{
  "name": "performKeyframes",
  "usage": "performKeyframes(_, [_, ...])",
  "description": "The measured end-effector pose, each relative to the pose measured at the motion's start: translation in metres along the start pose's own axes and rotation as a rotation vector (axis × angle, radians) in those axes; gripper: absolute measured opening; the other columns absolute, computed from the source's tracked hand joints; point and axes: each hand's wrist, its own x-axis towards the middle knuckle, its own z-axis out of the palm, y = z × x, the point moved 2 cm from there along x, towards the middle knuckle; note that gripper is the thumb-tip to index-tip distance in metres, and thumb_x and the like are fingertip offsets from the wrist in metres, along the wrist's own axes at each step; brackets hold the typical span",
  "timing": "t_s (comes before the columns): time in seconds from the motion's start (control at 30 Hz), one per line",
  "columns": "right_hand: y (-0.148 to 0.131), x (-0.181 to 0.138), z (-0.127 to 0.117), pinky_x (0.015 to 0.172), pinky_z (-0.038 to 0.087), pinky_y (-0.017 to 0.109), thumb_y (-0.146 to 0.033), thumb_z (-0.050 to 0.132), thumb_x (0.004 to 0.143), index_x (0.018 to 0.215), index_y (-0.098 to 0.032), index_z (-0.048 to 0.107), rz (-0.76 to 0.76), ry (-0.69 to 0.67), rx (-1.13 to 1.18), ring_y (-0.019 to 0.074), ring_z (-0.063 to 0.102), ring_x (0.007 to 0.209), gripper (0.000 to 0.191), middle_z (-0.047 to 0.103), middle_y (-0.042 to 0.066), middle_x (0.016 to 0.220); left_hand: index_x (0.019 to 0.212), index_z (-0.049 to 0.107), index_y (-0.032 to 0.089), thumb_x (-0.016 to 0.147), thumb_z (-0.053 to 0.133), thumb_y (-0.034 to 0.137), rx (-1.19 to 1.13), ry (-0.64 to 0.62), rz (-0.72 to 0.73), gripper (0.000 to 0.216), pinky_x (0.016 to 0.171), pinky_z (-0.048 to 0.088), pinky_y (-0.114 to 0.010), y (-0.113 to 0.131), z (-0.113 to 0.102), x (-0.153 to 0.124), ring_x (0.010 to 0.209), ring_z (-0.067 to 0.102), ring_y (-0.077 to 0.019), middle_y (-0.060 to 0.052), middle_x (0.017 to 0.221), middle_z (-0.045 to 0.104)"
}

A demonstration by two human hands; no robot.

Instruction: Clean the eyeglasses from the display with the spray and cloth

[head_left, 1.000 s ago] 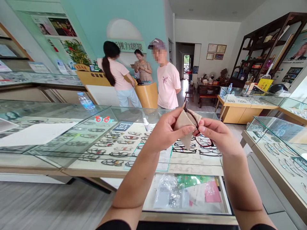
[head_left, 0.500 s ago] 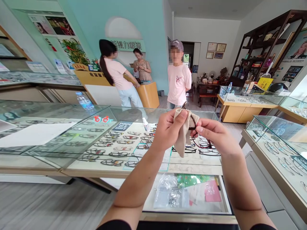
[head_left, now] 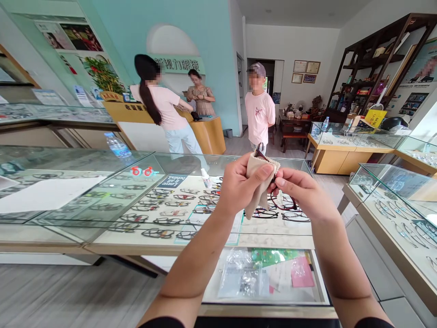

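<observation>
My left hand (head_left: 241,182) is closed on a beige cloth (head_left: 256,175), its thumb pressed on top. The cloth is folded around one part of a pair of dark red-brown eyeglasses (head_left: 290,207), with a bit of frame poking out above it. My right hand (head_left: 295,189) pinches the same eyeglasses near the middle, thumb against fingers. One rim hangs below the right fingers; the part inside the cloth is hidden. Both hands are close together above a glass display case (head_left: 205,230) with rows of eyeglasses in it.
Below my hands an open drawer (head_left: 266,298) holds plastic bags and papers. On the glass stand a small white spray bottle (head_left: 205,177) and a water bottle (head_left: 118,146). White paper (head_left: 51,193) lies at left. Two people are at a counter (head_left: 206,136); another person (head_left: 260,109) stands beyond the case.
The cloth has shifted and bunched around the eyeglasses, and more frame shows above it. The person in the cap has turned slightly; the one with the ponytail has shifted at the counter.
</observation>
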Motion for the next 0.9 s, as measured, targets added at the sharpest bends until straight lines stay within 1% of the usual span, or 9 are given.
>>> performKeyframes(0.1, [0.003,0.001,0.001,0.078,0.050,0.029,-0.065,0.091,0.082,0.083,-0.020,0.070,0.015,-0.038,0.048,0.0154,0.060,0.081,0.049,0.069,0.002,0.084,0.070,0.066,0.019,0.090,0.083,0.065,0.014,0.080,0.030,0.053,0.038,0.044,-0.022,-0.002,-0.001,-0.001,0.041,0.054,-0.0099,0.002,0.054,0.061])
performKeyframes(0.17, [0.002,0.001,-0.001,0.079,0.050,0.028,-0.063,0.091,0.083,0.082,-0.021,0.071,0.006,-0.022,0.049,0.0147,0.060,0.080,0.047,0.069,0.001,0.084,0.069,0.066,0.019,0.091,0.081,0.067,0.011,0.068,0.015,0.055,0.041,0.046,-0.023,-0.002,-0.005,0.000,0.043,0.055,-0.0106,0.002,0.054,0.059])
performKeyframes(0.3, [-0.003,-0.001,-0.007,0.079,0.052,0.028,-0.062,0.090,0.085,0.084,-0.021,0.075,-0.009,0.034,0.017,0.0146,0.061,0.079,0.043,0.072,0.001,0.084,0.080,0.072,0.019,0.091,0.079,0.071,-0.015,-0.088,-0.099,0.054,0.058,0.059,-0.030,-0.003,-0.015,0.003,0.064,0.072,-0.0193,-0.002,0.067,0.070])
performKeyframes(0.43, [-0.006,-0.001,-0.010,0.077,0.052,0.028,-0.064,0.091,0.081,0.079,-0.022,0.075,-0.019,0.077,0.010,0.0149,0.062,0.077,0.045,0.073,0.002,0.082,0.089,0.075,0.018,0.089,0.080,0.071,-0.020,-0.182,-0.145,0.054,0.073,0.063,-0.035,-0.006,-0.026,0.007,0.080,0.077,-0.0245,-0.005,0.077,0.074])
performKeyframes(0.53, [-0.007,-0.001,-0.012,0.073,0.052,0.028,-0.066,0.092,0.079,0.079,-0.023,0.072,-0.039,0.126,0.017,0.0152,0.061,0.075,0.047,0.074,0.002,0.083,0.097,0.079,0.019,0.094,0.077,0.068,0.023,-0.097,-0.065,0.049,0.075,0.060,-0.033,-0.005,-0.034,0.011,0.084,0.076,-0.0235,-0.006,0.083,0.076])
performKeyframes(0.63, [-0.008,-0.001,-0.015,0.074,0.053,0.028,-0.063,0.091,0.082,0.081,-0.023,0.071,-0.049,0.156,0.011,0.0150,0.062,0.074,0.045,0.075,0.003,0.085,0.099,0.079,0.022,0.095,0.078,0.062,0.097,0.017,0.021,0.040,0.064,0.053,-0.029,-0.003,-0.040,0.015,0.072,0.067,-0.0181,-0.002,0.074,0.068])
performKeyframes(0.7, [-0.008,-0.001,-0.017,0.075,0.054,0.029,-0.061,0.090,0.083,0.081,-0.023,0.071,-0.055,0.156,0.011,0.0150,0.063,0.074,0.043,0.075,0.003,0.085,0.090,0.076,0.024,0.094,0.078,0.061,0.145,0.065,0.099,0.037,0.055,0.044,-0.028,0.000,-0.042,0.015,0.059,0.053,-0.0147,0.001,0.064,0.056])
performKeyframes(0.8, [-0.007,-0.002,-0.019,0.076,0.055,0.030,-0.061,0.088,0.085,0.082,-0.023,0.071,-0.057,0.158,-0.001,0.0161,0.065,0.076,0.042,0.074,0.003,0.086,0.070,0.062,0.023,0.094,0.077,0.061,0.292,0.110,0.245,0.047,0.050,0.031,-0.028,0.006,-0.040,0.012,0.053,0.035,-0.0123,0.004,0.058,0.042])
performKeyframes(0.9, [-0.006,-0.002,-0.020,0.073,0.055,0.029,-0.061,0.087,0.085,0.083,-0.024,0.070,-0.039,0.161,0.002,0.0165,0.065,0.076,0.041,0.074,0.003,0.087,0.072,0.059,0.023,0.090,0.085,0.057,0.480,0.109,0.429,0.046,0.054,0.036,-0.028,0.012,-0.036,0.009,0.059,0.042,-0.0125,0.003,0.065,0.051])
